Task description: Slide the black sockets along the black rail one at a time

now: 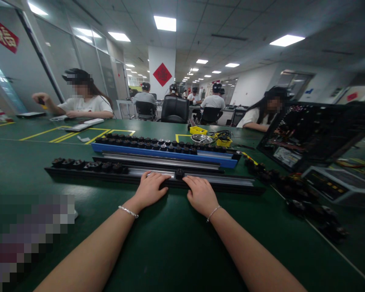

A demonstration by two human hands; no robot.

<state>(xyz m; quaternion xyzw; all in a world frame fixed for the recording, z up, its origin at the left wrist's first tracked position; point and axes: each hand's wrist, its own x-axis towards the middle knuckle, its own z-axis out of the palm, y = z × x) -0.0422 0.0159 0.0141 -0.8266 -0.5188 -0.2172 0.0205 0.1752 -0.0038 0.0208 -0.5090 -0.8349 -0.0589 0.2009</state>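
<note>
A long black rail (pixel 232 183) with a silver inner channel lies across the green table in front of me. Several black socket-like modules (pixel 101 166) sit in a row in its left part. One more black module (pixel 179 174) stands alone near the middle, between my hands. My left hand (pixel 150 188) rests with outstretched fingers on the rail just left of this module, thumb apart on the near side. My right hand (pixel 201 195) lies on the rail to its right, fingers extended, the index fingertip close to the module; whether it touches cannot be made out.
Behind lie another dark rail (pixel 158 159) and a blue rail (pixel 214 158) with rows of black modules. Loose black modules (pixel 298 207), a metal-cased unit (pixel 337 184) and an open computer case (pixel 316 134) stand right. Yellow bins (pixel 198 130) sit behind. Co-workers sit across the table.
</note>
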